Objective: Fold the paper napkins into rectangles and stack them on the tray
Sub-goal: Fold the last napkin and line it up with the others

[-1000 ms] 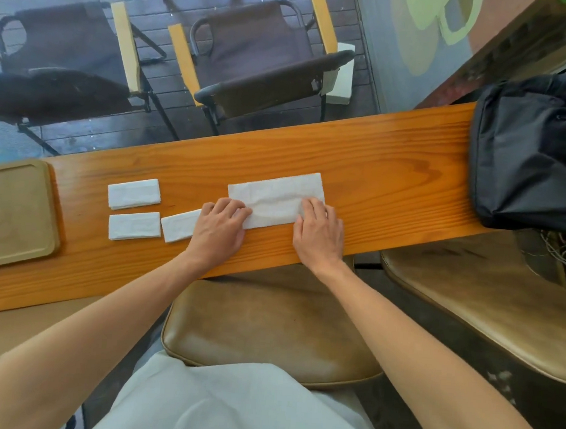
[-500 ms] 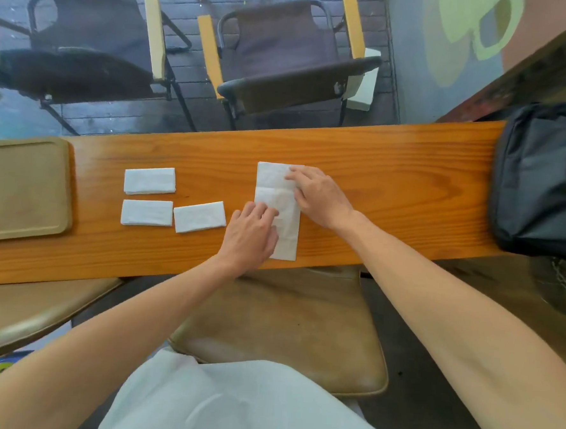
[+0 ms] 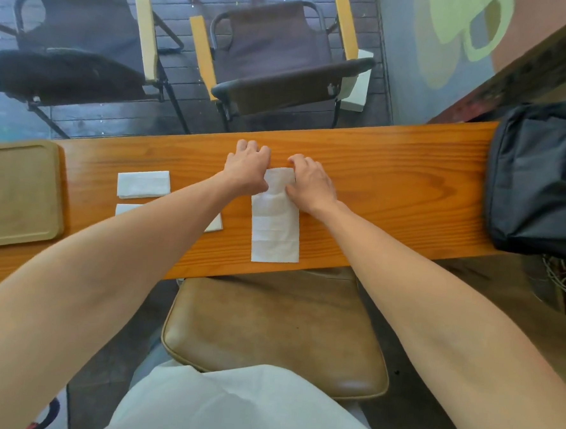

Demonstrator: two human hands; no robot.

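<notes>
A long white napkin [image 3: 276,227] lies lengthwise, pointing away from me, on the wooden counter [image 3: 392,188]. My left hand [image 3: 246,167] and my right hand [image 3: 310,183] both rest on its far end, fingers curled at the far edge. Three folded napkin rectangles lie to the left: one [image 3: 143,183] in full view, a second [image 3: 124,208] and a third [image 3: 215,224] partly hidden under my left forearm. The tan tray [image 3: 16,194] sits at the counter's left end with nothing on it.
A black bag [image 3: 542,177] takes up the counter's right end. A brown cushioned stool [image 3: 274,333] stands under the counter's near edge. Two dark folding chairs [image 3: 278,55] stand beyond the far edge, behind glass.
The napkin has been turned from lying crosswise to lying lengthwise. Both hands have moved from its sides to its far end.
</notes>
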